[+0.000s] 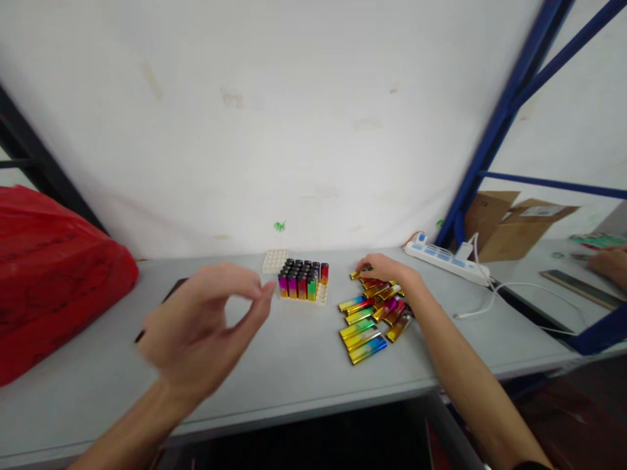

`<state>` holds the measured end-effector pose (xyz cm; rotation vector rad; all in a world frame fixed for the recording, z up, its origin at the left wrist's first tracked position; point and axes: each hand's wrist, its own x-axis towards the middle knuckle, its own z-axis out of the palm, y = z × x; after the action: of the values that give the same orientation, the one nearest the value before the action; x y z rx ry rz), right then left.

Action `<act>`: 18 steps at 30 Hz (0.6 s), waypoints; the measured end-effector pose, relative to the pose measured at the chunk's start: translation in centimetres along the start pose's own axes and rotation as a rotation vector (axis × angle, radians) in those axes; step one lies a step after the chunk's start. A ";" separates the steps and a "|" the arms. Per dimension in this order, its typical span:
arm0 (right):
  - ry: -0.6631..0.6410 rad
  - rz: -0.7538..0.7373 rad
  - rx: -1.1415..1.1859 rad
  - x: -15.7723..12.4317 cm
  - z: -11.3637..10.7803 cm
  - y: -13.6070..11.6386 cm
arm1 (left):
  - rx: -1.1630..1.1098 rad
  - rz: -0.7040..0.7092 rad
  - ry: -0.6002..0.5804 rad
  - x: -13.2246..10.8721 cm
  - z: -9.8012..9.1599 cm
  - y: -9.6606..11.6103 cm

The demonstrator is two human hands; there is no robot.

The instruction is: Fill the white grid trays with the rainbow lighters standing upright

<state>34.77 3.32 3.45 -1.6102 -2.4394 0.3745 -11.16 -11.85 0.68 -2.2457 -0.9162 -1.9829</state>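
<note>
A white tray point(274, 260) stands at the back of the grey table point(294, 365), with several rainbow-coloured lighters point(302, 281) standing upright in its slots. To its right lies a loose pile of shiny rainbow lighters point(365, 323). My right hand point(385, 269) rests on the far end of that pile, fingers closed on a lighter point(356, 275). My left hand point(206, 323) hovers raised just left of the tray, thumb and forefinger curled toward a pinch, blurred, nothing visible between them.
A red plastic bag point(53, 274) fills the left end of the table. A white power strip point(443, 258) with cable lies at the back right beside a blue rack post point(494, 130). A cardboard box point(509, 225) and another person's hand point(610, 264) are beyond it.
</note>
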 end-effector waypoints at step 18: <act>0.508 -0.089 0.350 1.4 0.9 -4.1 | -0.022 -0.502 -0.377 7.9 14.5 -8.0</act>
<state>30.36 2.95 3.90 -1.2572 -1.9302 0.3091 -1.25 3.49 2.10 -2.6590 -1.6427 -1.7314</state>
